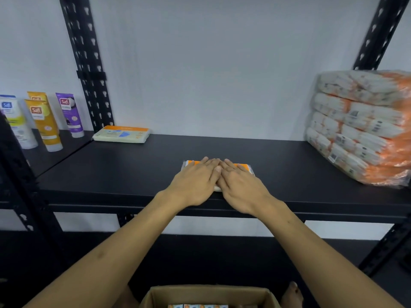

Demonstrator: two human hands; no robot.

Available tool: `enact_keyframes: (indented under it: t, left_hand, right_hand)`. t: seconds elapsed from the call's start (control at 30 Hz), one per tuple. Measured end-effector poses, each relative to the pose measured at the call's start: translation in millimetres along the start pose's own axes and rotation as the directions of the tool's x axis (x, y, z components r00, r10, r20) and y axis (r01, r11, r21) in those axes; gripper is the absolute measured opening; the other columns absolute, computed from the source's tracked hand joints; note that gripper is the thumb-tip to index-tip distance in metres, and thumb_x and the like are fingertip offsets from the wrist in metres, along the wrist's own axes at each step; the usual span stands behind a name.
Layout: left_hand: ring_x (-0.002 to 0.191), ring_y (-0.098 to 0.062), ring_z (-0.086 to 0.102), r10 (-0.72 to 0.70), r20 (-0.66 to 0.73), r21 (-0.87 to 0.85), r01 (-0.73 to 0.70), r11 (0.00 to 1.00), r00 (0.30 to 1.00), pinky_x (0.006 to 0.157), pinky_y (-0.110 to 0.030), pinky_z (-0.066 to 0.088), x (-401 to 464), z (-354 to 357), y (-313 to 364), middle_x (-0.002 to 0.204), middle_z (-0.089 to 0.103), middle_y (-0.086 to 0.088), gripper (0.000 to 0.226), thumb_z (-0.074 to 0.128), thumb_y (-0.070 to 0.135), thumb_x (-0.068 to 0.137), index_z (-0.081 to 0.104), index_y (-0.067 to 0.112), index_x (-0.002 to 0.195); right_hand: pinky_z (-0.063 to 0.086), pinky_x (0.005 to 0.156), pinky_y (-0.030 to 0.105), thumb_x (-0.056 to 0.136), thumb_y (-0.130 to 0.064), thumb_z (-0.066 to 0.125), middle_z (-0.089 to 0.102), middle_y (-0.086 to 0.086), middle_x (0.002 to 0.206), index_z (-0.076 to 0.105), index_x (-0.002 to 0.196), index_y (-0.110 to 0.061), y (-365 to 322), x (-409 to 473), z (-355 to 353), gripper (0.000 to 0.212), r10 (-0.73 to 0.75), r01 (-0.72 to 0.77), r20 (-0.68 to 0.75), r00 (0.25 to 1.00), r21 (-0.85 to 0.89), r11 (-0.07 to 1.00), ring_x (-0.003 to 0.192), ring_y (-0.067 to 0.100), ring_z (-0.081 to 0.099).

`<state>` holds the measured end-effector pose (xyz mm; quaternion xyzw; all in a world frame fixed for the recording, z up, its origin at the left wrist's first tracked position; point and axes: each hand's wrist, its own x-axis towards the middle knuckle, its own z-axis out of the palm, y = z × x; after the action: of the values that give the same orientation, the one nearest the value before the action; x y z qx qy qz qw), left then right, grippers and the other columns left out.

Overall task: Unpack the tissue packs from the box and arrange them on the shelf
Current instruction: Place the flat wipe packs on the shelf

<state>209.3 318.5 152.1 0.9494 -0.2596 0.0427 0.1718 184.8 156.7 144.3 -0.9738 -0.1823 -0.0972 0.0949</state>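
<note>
Tissue pack [244, 167] lies near the shelf [138, 165] front edge, under both hands. The left hand [195, 181] and right hand [241, 185] rest flat on it, fingers straight, side by side. It looks like placing; next comes letting go and reaching down to the box [155, 295] for another.

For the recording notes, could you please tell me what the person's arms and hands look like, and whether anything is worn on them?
Both arms are bare as far up as the picture shows: no sleeves appear. The left hand and the right hand wear no gloves, and no rings, watch or bracelet show on the fingers or wrists. The nails look short and unpainted.
</note>
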Motion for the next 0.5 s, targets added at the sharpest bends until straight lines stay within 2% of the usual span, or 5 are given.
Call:
enact_keyframes:
  t: [0.23, 0.37, 0.5]
  left_hand:
    - [0.155, -0.005, 0.005, 0.009, -0.055, 0.048, -0.006, 0.999, 0.998, 0.112, -0.017, -0.004, -11.4, 2.4, -6.6, 0.169, 0.017, 0.009, 0.053, 0.017, 0.035, 0.112, 0.019, 0.019, 0.162]
    - [0.156, -0.008, 0.002, 0.015, -0.064, 0.089, -0.009, 0.996, 0.998, 0.117, -0.020, -0.005, -15.3, 4.5, -8.4, 0.170, 0.015, 0.006, 0.054, 0.016, 0.035, 0.112, 0.017, 0.017, 0.162]
    - [0.157, -0.011, 0.002, -0.004, -0.067, 0.117, 0.012, 0.993, 0.998, 0.127, -0.032, 0.003, -20.8, 4.0, -14.8, 0.170, 0.012, 0.003, 0.054, 0.015, 0.038, 0.111, 0.017, 0.023, 0.163]
  right_hand:
    - [0.004, 0.121, 0.023, 0.110, -0.033, 0.018, 0.019, -0.004, 0.167, 0.020, 0.161, -0.017, -1.4, -2.9, -2.2, 0.053, 0.034, -0.034, 0.004, 0.999, 0.016, 0.999, 0.154, 0.009, 0.011]
    - [0.006, 0.121, 0.022, 0.110, -0.032, 0.019, 0.021, -0.002, 0.167, 0.025, 0.159, -0.015, -1.4, -6.6, -2.1, 0.052, 0.048, -0.048, -0.012, 0.999, 0.000, 0.999, 0.154, 0.009, 0.013]
    - [0.009, 0.123, 0.024, 0.110, -0.036, 0.020, 0.020, -0.005, 0.167, 0.025, 0.159, -0.017, -0.1, -11.8, -1.8, 0.053, 0.091, -0.091, -0.013, 0.996, 0.025, 0.996, 0.154, 0.007, 0.013]
